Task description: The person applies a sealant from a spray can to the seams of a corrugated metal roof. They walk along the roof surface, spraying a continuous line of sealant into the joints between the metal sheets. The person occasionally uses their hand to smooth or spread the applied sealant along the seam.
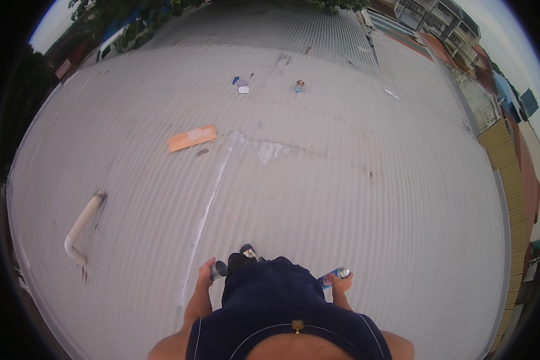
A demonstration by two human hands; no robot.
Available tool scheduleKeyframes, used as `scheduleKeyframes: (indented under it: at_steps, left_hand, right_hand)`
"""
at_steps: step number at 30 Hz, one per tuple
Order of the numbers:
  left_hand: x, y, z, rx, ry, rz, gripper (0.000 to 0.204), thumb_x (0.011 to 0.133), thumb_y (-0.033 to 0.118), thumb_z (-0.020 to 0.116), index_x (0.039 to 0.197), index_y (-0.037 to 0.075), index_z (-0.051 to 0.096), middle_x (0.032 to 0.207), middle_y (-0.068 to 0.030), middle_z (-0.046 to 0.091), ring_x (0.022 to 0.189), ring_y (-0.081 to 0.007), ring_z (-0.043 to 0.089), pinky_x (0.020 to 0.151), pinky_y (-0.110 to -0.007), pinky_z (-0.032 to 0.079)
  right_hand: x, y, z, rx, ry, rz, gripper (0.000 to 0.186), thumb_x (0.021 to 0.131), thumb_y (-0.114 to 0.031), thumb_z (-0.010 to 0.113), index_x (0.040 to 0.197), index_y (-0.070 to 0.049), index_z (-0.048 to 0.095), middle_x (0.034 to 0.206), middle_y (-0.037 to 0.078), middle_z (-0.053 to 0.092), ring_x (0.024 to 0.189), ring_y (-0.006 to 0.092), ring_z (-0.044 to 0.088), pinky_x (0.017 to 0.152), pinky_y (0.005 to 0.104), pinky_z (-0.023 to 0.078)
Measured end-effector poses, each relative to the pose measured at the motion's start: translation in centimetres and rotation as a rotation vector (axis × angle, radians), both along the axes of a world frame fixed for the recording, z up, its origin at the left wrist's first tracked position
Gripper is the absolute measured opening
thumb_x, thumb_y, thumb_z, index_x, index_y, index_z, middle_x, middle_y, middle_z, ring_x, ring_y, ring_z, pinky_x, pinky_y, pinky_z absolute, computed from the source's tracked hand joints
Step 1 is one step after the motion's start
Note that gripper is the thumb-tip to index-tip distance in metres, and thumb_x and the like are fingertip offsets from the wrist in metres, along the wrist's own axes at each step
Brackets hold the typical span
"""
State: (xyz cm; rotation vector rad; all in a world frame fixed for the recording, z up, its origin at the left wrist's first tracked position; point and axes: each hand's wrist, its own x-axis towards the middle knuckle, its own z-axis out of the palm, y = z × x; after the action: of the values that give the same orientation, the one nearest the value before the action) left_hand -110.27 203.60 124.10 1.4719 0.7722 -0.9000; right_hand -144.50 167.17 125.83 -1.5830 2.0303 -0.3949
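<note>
At my left side, my left hand [206, 273] is closed round a dark grey cylinder [220, 269] with a round end; its exact kind is too small to tell. On the other side, my right hand [342, 284] grips a blue spray can [326, 281] with a silver-white top, held tilted beside my thigh. One dark shoe [248, 250] shows beyond my dark blue shirt. Both hands hang low above the corrugated roof [294, 210], touching neither it nor each other.
A bent white pipe [83, 225] rises at the left. An orange board [192, 138] lies ahead beside a small dark piece [203, 152]. A whitish sealed seam [210, 201] runs forward. Farther off are a white-and-blue item [243, 89] and a small container [299, 86]. The roof edge [503, 228] bounds the right.
</note>
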Motion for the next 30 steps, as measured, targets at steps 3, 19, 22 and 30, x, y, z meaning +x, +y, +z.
scheduleKeyframes:
  at_steps: [3,19,22,30]
  left_hand:
    - [-0.3,-0.2,0.7,0.048,-0.032,0.015,0.034,0.076,0.033,0.067,0.095,0.005,0.062,0.087,-0.0078,0.06,0.077,-0.0217,0.058,0.07,-0.04,0.047]
    - [-0.9,2.0,-0.3,-0.032,-0.012,0.171,0.042,0.07,0.037,0.043,0.094,0.007,0.062,0.091,-0.0114,0.06,0.08,-0.0291,0.057,0.07,-0.05,0.045]
    - [-0.7,2.7,-1.2,-0.057,-0.005,0.165,0.043,0.072,0.035,0.043,0.098,0.007,0.062,0.091,-0.0115,0.06,0.08,-0.0294,0.057,0.07,-0.051,0.045]
    - [0.8,3.1,-3.6,-0.085,-0.025,0.096,0.038,0.075,0.031,0.047,0.098,0.005,0.06,0.09,-0.0118,0.057,0.08,-0.0287,0.057,0.07,-0.049,0.046]
  right_hand:
    - [0.3,-0.5,0.2,0.001,0.003,0.016,0.077,0.039,-0.025,0.081,0.107,-0.006,0.051,0.094,0.017,0.063,0.089,0.0354,0.062,0.08,0.0416,0.049]
    - [3.5,-1.5,0.4,-0.037,-0.03,0.082,0.076,0.039,-0.023,0.084,0.105,-0.006,0.051,0.093,0.015,0.063,0.089,0.033,0.061,0.08,0.041,0.048]
    - [3.4,-1.0,0.5,-0.017,-0.034,0.072,0.076,0.039,-0.023,0.084,0.106,-0.006,0.051,0.093,0.015,0.063,0.089,0.0325,0.062,0.079,0.0408,0.049]
    - [3.4,-0.4,-0.2,-0.012,-0.016,0.067,0.078,0.039,-0.021,0.084,0.108,-0.006,0.05,0.094,0.015,0.063,0.089,0.0324,0.062,0.079,0.0405,0.05]
